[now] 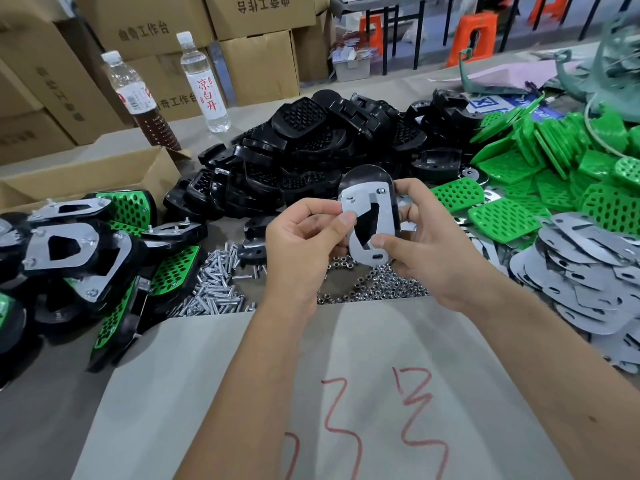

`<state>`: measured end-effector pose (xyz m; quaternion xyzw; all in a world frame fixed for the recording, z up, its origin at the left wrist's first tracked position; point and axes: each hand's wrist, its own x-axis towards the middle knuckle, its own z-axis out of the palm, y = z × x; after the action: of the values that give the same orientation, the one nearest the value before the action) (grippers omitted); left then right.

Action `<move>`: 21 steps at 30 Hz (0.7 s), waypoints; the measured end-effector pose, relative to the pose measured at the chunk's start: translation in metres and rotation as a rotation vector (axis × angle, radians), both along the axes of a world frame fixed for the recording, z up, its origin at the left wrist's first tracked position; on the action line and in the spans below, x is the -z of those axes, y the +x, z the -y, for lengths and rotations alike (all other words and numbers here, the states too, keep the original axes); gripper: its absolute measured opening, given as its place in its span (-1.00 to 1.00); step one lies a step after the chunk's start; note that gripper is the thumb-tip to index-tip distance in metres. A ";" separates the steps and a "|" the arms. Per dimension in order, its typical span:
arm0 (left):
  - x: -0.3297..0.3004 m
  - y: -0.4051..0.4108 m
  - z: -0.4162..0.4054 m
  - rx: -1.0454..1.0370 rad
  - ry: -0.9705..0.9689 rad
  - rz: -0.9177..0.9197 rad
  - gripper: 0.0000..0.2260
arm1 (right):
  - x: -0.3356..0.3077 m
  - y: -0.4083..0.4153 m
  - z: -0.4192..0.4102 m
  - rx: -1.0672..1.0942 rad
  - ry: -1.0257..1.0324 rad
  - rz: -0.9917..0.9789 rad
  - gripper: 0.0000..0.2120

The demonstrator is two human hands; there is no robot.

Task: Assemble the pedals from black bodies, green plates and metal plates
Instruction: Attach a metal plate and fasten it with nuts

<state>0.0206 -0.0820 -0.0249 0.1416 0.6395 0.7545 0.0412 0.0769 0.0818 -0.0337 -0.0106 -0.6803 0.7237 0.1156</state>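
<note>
Both hands hold one pedal (369,178) above the table, its black body facing away and a grey metal plate (363,202) laid on its near side. My left hand (304,244) pinches the plate's left edge with the thumb. My right hand (426,244) grips the pedal's right side, thumb on the plate's lower end. A bolt end shows at the plate's top right. Behind lies a heap of black bodies (311,143), to the right green plates (540,161), and at the far right loose metal plates (588,271).
Finished pedals (76,258) are stacked at the left beside an open cardboard box (104,174). Bolts (214,282) and nuts (374,285) lie in piles just beyond a grey sheet with red marks (311,393). Two bottles (204,81) stand at the back.
</note>
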 end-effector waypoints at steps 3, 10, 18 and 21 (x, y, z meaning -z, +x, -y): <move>0.001 -0.001 -0.001 -0.018 0.001 -0.023 -0.92 | 0.003 0.000 0.000 -0.023 0.001 0.013 -0.49; 0.005 -0.004 0.003 -0.082 -0.056 -0.065 -0.92 | 0.006 0.000 -0.004 -0.059 0.044 -0.001 -0.51; 0.004 -0.010 0.008 -0.076 -0.124 -0.101 -0.88 | 0.003 0.003 -0.006 -0.130 -0.063 0.020 -0.61; 0.004 -0.012 0.010 -0.074 -0.157 -0.114 -0.87 | 0.003 0.003 -0.006 -0.156 -0.059 0.036 -0.61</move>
<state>0.0089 -0.0919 -0.0291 0.1568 0.7027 0.6938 -0.0122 0.0804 0.0874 -0.0368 0.0260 -0.6592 0.7501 0.0464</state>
